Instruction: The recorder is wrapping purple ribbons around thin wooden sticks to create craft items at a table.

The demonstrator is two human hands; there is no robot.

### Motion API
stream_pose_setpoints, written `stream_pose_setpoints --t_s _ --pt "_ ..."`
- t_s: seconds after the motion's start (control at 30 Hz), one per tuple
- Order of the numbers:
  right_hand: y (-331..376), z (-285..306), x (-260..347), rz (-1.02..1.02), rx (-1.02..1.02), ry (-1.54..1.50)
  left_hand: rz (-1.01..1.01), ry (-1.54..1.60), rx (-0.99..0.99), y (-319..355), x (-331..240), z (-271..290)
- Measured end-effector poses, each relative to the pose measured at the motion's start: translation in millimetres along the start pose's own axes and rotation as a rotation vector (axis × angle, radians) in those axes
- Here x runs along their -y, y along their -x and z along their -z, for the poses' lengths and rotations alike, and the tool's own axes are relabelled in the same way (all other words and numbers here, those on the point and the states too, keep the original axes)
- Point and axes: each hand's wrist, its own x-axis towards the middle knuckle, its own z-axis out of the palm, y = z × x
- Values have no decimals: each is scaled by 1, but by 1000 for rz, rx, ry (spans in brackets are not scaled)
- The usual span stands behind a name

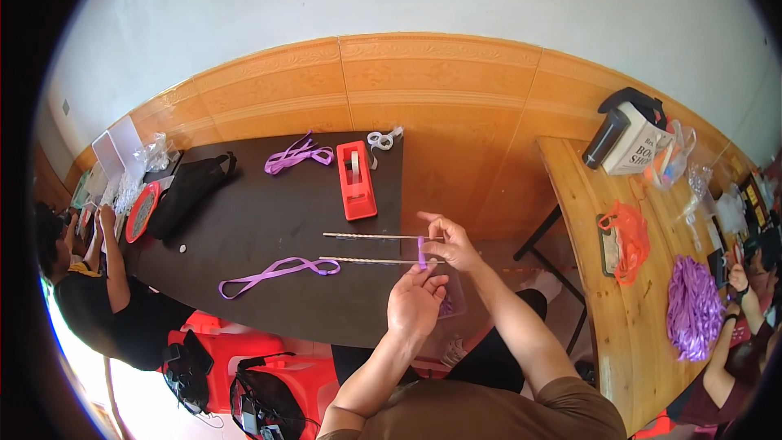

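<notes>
Hard to read at the hands: left hand (415, 303) shows its back, fingers curled, so its grip is hidden; can't tell if it pinches anything. A clear plastic thing under it, at the surface (269, 220) edge, is mostly covered, so can't say what it is. Right hand (450, 246) is closed, fingertips pinching at the near stick (379, 261) where a short purple strip (422, 253) crosses it; whether the pinch takes the strip, the stick or both is too small to tell. Strip stands upright across the near stick, just left of the right fingertips and just above the left fingers. Far stick (371, 235) lies parallel just beyond, its right end reaching the right hand's raised finger. Both sticks overhang the dark surface's right edge. Loose ribbon loop (277, 274) lies flat left of the sticks, well apart from both hands. Red tape dispenser (356, 180) sits beyond the sticks, second ribbon bunch (295, 156) to its left. Other people at both rims are cut off by the frame.
</notes>
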Motion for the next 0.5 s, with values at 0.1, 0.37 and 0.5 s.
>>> stream_pose_setpoints --t_s 0.1,0.37,0.5 --pt "3 -12 -19 2 -75 -40 -6 19 -7 1 -1 -2" --pt "42 -24 -91 -258 -193 -449 -16 2 -57 4 -1 -6" --pt "54 -18 -95 -423 -287 -566 -2 12 53 1 3 -3"
